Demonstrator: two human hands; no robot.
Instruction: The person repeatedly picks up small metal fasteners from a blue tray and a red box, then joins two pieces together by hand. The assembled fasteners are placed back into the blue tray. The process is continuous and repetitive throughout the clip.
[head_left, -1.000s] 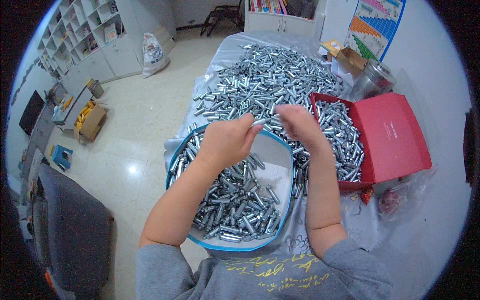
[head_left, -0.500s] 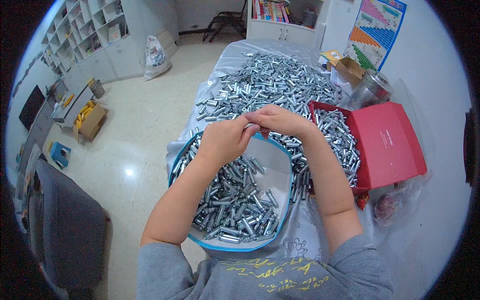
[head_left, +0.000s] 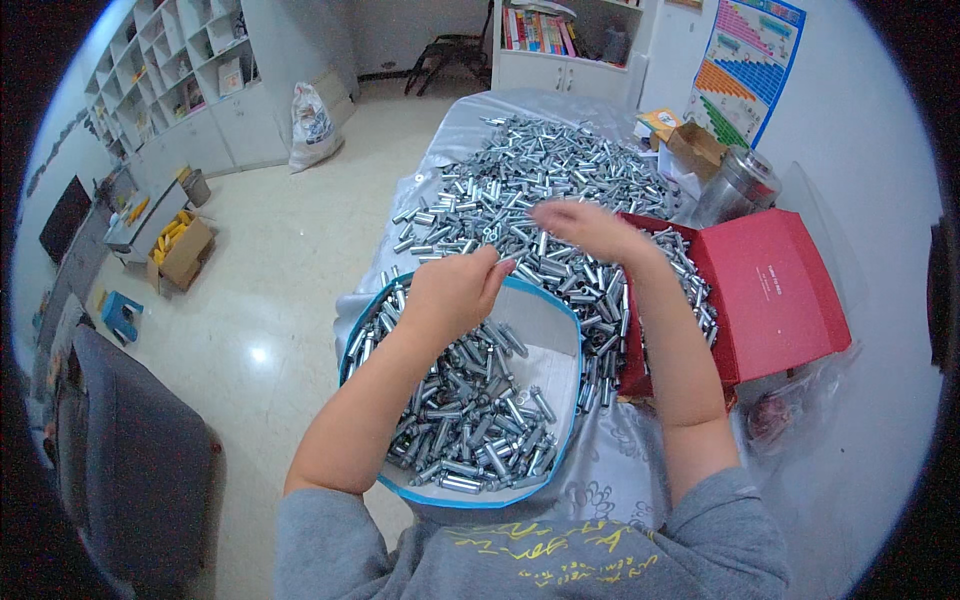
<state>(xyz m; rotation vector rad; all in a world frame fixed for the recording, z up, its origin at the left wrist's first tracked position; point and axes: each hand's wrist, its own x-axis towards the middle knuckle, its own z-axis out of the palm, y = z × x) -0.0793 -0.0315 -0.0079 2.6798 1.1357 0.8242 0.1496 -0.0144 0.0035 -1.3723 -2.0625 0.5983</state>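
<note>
My left hand (head_left: pixel 458 288) is closed above the far rim of a white bin with a blue edge (head_left: pixel 573 400). From its fingertips juts a thin metal bolt (head_left: pixel 508 258), mostly hidden by the hand. Inside the bin lies a heap of bolts with sleeves (head_left: pixel 470 420). My right hand (head_left: pixel 585 227) hovers over the near part of a wide pile of loose metal sleeves (head_left: pixel 560 165), its fingers smeared by motion, so what they hold cannot be made out. Small metal rings (head_left: pixel 491 233) show just beyond the left fingertips.
An open red box (head_left: pixel 775 280) holding metal parts stands on the cloth-covered table at right. Behind it are a steel canister (head_left: pixel 738 185) and an open cardboard box (head_left: pixel 698 150). A dark chair (head_left: pixel 140 450) is at left, and a clear plastic bag (head_left: pixel 795 405) lies at right.
My hands were together over the bin's far rim. The right hand has since come away to the right, toward the pile; the left stays near the rim, slightly lower, with the bolt now showing.
</note>
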